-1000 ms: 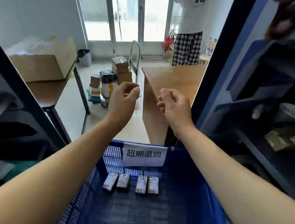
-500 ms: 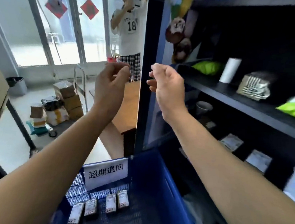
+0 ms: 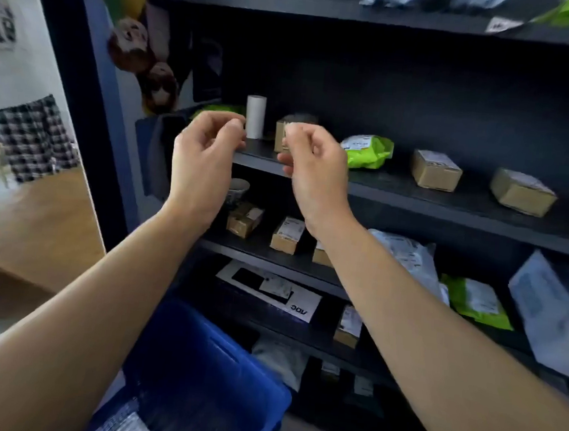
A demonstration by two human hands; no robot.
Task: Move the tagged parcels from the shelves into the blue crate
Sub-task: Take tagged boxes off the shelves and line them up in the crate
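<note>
Both my hands are raised side by side in front of a dark shelf unit (image 3: 449, 205). My left hand (image 3: 203, 160) and my right hand (image 3: 313, 169) have curled, pinched fingers and hold nothing that I can see. Behind them the middle shelf carries a green bag parcel (image 3: 368, 151), two brown boxes (image 3: 435, 170) (image 3: 522, 191) and a white roll (image 3: 255, 116). Lower down on the unit sit small labelled boxes (image 3: 287, 234) and soft mailers (image 3: 475, 300). The blue crate (image 3: 201, 366) stands below my arms, with small packets in its bottom.
A flat black-and-white carton (image 3: 269, 289) and a small box (image 3: 349, 326) lie on a lower shelf. At the left stand a wooden table (image 3: 24, 227) and a person in a white shirt and checked shorts (image 3: 25, 137). A cup (image 3: 238, 188) sits behind my left wrist.
My view has swung right from the doorway and table to face the shelves. Both hands have kept their raised, pinched pose. The crate has slid to the lower left of view.
</note>
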